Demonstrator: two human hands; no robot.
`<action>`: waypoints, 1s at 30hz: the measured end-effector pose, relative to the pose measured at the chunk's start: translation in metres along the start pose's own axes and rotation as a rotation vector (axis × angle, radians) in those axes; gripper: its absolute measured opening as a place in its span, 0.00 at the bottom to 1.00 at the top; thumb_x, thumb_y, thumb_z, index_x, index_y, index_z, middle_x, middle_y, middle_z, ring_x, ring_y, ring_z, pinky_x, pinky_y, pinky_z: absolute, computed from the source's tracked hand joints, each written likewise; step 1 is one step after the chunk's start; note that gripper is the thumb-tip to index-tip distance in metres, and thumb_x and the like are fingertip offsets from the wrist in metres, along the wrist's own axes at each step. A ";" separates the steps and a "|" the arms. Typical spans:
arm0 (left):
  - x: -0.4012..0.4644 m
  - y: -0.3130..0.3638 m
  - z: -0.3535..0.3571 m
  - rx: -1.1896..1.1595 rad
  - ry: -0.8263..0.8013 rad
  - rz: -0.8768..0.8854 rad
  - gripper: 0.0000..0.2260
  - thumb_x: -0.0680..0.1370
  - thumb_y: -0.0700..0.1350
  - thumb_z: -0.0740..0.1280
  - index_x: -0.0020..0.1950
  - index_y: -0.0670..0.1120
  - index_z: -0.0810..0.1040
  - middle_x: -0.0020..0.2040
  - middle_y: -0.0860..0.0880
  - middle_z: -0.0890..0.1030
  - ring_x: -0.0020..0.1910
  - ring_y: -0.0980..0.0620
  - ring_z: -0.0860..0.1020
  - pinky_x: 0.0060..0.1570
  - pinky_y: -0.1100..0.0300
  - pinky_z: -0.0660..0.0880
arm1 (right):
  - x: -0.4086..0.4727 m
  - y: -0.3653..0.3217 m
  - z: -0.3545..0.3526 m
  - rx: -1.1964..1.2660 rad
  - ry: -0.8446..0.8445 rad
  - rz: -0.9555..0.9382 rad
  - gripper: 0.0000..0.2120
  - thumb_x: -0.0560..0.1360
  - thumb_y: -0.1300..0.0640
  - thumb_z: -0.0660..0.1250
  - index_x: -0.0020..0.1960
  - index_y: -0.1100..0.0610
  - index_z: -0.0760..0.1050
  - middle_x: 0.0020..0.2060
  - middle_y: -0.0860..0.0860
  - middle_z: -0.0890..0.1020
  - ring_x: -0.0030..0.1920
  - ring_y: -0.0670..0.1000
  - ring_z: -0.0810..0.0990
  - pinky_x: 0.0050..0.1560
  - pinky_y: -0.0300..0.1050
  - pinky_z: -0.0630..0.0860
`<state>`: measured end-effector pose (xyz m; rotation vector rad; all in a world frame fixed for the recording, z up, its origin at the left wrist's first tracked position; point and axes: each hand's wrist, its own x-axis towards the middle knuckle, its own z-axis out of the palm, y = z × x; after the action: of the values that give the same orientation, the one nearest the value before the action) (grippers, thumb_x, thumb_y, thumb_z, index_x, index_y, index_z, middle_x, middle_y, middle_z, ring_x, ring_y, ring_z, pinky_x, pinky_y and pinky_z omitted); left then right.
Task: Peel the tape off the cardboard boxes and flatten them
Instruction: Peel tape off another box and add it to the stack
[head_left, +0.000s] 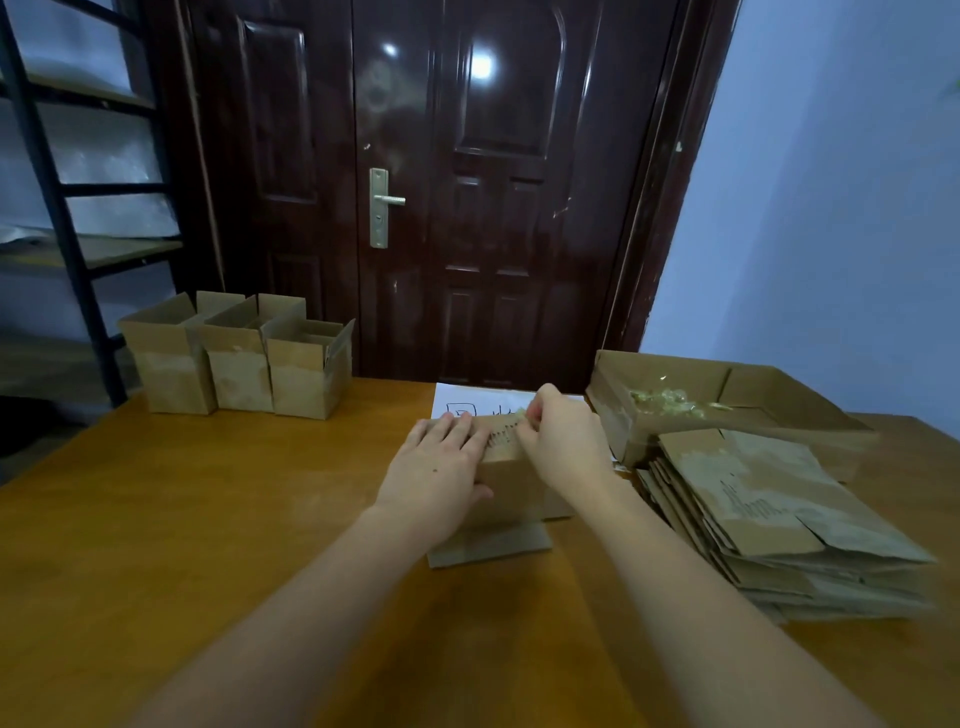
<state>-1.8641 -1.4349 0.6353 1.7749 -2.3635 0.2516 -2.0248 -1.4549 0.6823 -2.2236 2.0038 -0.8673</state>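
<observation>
Wooden table (218, 519) under you: your left hand (441, 467) lies flat, fingers straight, pressing the cardboard box (511, 488) between your hands, while your right hand (563, 441) pinches tape (519, 418) at its top edge, just beyond your fingertips.

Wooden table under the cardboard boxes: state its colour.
Warm orange-brown wooden table, seen in the head view.
</observation>
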 end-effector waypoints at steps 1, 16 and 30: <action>0.001 0.001 0.000 -0.003 0.002 -0.002 0.36 0.84 0.62 0.60 0.85 0.51 0.47 0.85 0.48 0.50 0.84 0.46 0.48 0.82 0.46 0.45 | 0.000 0.003 -0.002 0.072 -0.030 0.019 0.13 0.81 0.53 0.66 0.64 0.53 0.70 0.54 0.50 0.82 0.52 0.55 0.81 0.46 0.46 0.74; -0.005 0.002 0.001 0.003 0.031 0.009 0.35 0.84 0.62 0.60 0.85 0.51 0.50 0.85 0.47 0.52 0.84 0.46 0.50 0.82 0.47 0.45 | 0.003 -0.001 -0.003 -0.134 -0.063 0.108 0.09 0.80 0.54 0.64 0.45 0.58 0.73 0.37 0.52 0.75 0.43 0.56 0.76 0.42 0.49 0.73; 0.000 0.000 0.004 -0.035 0.021 0.004 0.35 0.83 0.62 0.61 0.85 0.53 0.50 0.85 0.48 0.53 0.84 0.46 0.50 0.82 0.46 0.46 | 0.013 0.026 -0.008 0.205 -0.183 0.129 0.15 0.81 0.51 0.63 0.44 0.61 0.79 0.36 0.53 0.81 0.41 0.56 0.81 0.45 0.52 0.78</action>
<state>-1.8642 -1.4361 0.6315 1.7435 -2.3432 0.2270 -2.0514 -1.4688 0.6842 -1.9636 1.8608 -0.7849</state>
